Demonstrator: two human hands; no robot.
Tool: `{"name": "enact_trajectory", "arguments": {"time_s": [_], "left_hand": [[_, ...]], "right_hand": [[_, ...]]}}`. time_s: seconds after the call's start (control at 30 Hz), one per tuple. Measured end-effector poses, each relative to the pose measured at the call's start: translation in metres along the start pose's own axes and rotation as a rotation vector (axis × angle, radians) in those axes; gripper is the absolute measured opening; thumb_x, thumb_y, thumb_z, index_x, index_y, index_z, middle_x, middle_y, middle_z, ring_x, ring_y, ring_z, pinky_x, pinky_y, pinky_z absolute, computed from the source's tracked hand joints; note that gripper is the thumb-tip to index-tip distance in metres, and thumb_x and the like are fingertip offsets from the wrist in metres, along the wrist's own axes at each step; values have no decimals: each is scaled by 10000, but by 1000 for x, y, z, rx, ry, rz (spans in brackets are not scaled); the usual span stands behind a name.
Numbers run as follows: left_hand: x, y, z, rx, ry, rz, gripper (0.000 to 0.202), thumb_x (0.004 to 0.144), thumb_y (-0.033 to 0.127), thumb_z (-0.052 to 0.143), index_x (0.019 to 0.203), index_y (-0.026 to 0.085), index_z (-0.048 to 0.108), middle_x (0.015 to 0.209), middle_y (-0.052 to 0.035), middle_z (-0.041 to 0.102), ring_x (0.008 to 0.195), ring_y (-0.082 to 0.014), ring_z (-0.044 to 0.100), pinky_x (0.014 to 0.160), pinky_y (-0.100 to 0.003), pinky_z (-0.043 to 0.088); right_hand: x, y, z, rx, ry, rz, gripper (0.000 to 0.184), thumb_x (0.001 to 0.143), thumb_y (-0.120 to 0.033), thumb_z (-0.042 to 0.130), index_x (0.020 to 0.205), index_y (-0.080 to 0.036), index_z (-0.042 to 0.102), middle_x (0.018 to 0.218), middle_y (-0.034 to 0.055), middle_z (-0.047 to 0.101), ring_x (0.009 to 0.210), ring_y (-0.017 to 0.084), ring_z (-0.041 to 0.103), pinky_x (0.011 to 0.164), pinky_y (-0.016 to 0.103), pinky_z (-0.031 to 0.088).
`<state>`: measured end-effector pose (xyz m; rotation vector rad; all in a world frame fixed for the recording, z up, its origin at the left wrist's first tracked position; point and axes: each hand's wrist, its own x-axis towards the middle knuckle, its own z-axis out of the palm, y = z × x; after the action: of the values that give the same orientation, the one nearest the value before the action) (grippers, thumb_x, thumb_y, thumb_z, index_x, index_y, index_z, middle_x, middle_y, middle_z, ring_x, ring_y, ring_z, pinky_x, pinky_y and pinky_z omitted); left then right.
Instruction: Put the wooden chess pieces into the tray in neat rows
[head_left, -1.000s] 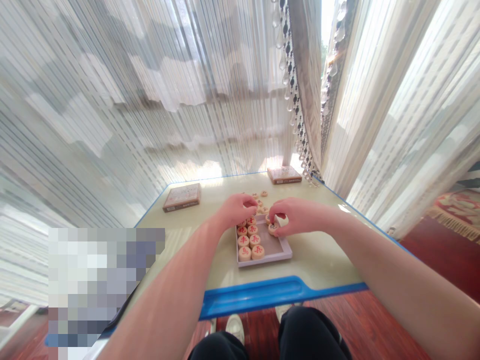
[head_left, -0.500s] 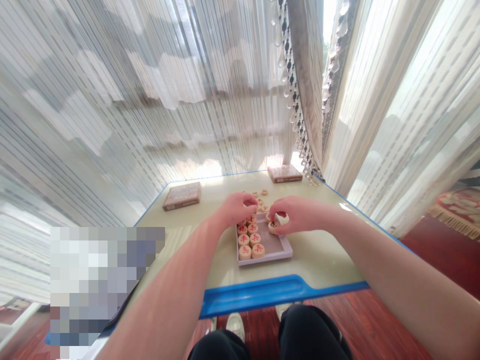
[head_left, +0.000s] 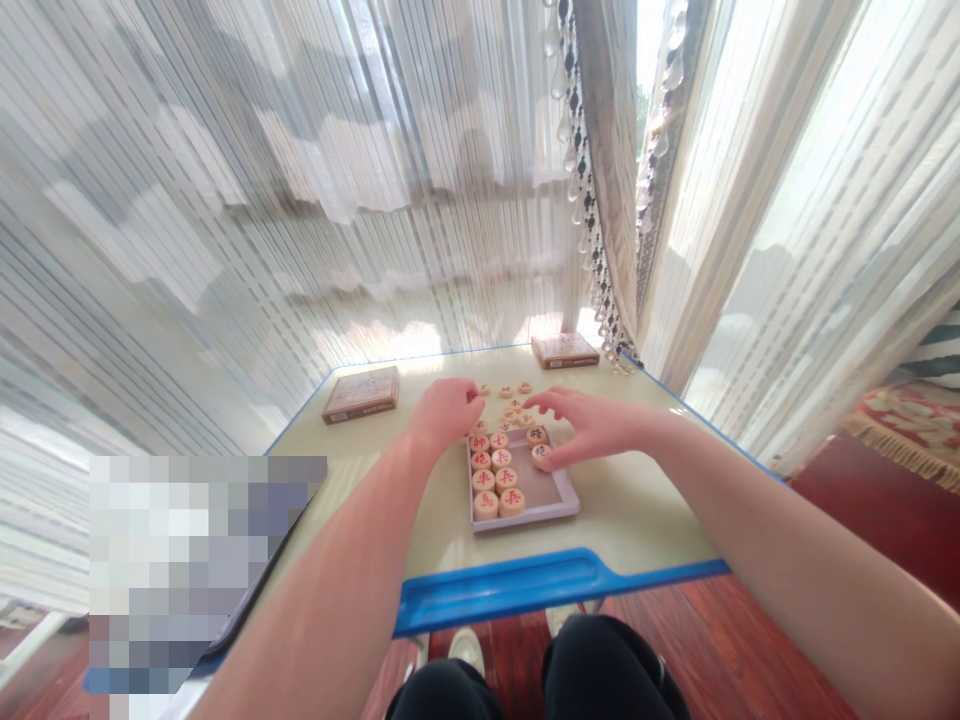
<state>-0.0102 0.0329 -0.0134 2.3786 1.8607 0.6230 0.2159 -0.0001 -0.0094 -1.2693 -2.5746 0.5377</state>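
Observation:
A shallow pale box tray [head_left: 527, 518] holds round wooden Chinese chess pieces. Red-marked pieces [head_left: 507, 479] fill two columns on its left. At its upper right lie a black-marked piece [head_left: 536, 435] and, just below, another black-marked piece [head_left: 541, 457]. My right hand [head_left: 596, 424] is open over that corner, fingers spread, the thumb by the lower black piece. Beyond the tray's upper left, my left hand [head_left: 448, 410] is closed with fingertips pinched; whatever is in them is hidden. Loose pieces [head_left: 513, 407] lie on the table between and beyond both hands.
The pale table [head_left: 360, 500] has a blue edge [head_left: 510, 597] with a molded groove near my knees. One flat box [head_left: 361, 393] rests at the far left, another flat box [head_left: 565, 350] at the far right. A beaded curtain [head_left: 585, 200] hangs behind.
My right hand has opened and let go of the black-marked piece, which now rests in the tray. My left hand has shifted left, its fingers curling closer.

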Motion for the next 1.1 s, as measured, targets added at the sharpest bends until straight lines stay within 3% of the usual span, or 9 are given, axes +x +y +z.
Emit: {"name": "enact_trajectory", "arguments": {"time_s": [0.1, 0.23, 0.4, 0.87, 0.97, 1.1], "left_hand": [[0, -4, -7, 114, -12, -64, 212, 705, 254, 453, 699, 189, 655, 721, -38, 667, 677, -168, 584, 593, -245, 410], [-1, -2, -11, 84, -124, -122, 209, 705, 275, 449, 664, 187, 634, 670, -37, 657, 617, -156, 574, 528, -233, 386], [-3, -2, -10, 46, -149, -175, 200, 702, 275, 453, 679, 184, 630, 658, -35, 653, 594, -151, 570, 510, -230, 381], [-1, -11, -4, 79, 24, -172, 226, 717, 259, 448, 748, 191, 661, 747, -49, 676, 691, -168, 580, 580, -243, 400], [0, -13, -1, 81, 54, -169, 247, 724, 237, 458, 840, 201, 673, 834, -54, 693, 767, -180, 599, 631, -245, 422], [2, -16, 3, 119, -17, -212, 277, 710, 187, 489, 904, 217, 684, 915, -73, 697, 859, -202, 612, 701, -257, 439]], "right_hand": [[-4, -7, 3, 5, -106, -55, 1146, 491, -597, 721, 1434, -226, 187, 1465, 112, 247, 1310, 337, 263, 1042, 433, 277], [-7, -14, 8, -6, -195, -81, 1287, 442, -608, 735, 1452, -193, 54, 1500, 121, 142, 1350, 334, 171, 1091, 428, 209], [-6, -16, 11, -22, -198, -59, 1280, 426, -585, 749, 1450, -209, 79, 1486, 128, 186, 1339, 343, 196, 1086, 443, 221], [-2, -8, 13, 17, -144, -128, 1174, 456, -594, 742, 1431, -237, 193, 1443, 118, 276, 1312, 340, 254, 1067, 439, 253], [1, -6, 11, 72, -107, -112, 1023, 556, -593, 698, 1412, -239, 264, 1431, 106, 313, 1299, 326, 288, 1054, 431, 276], [14, 3, 13, 138, 119, -44, 444, 856, -457, 418, 1196, -209, 560, 1187, 93, 561, 1060, 234, 535, 945, 392, 399]]}}
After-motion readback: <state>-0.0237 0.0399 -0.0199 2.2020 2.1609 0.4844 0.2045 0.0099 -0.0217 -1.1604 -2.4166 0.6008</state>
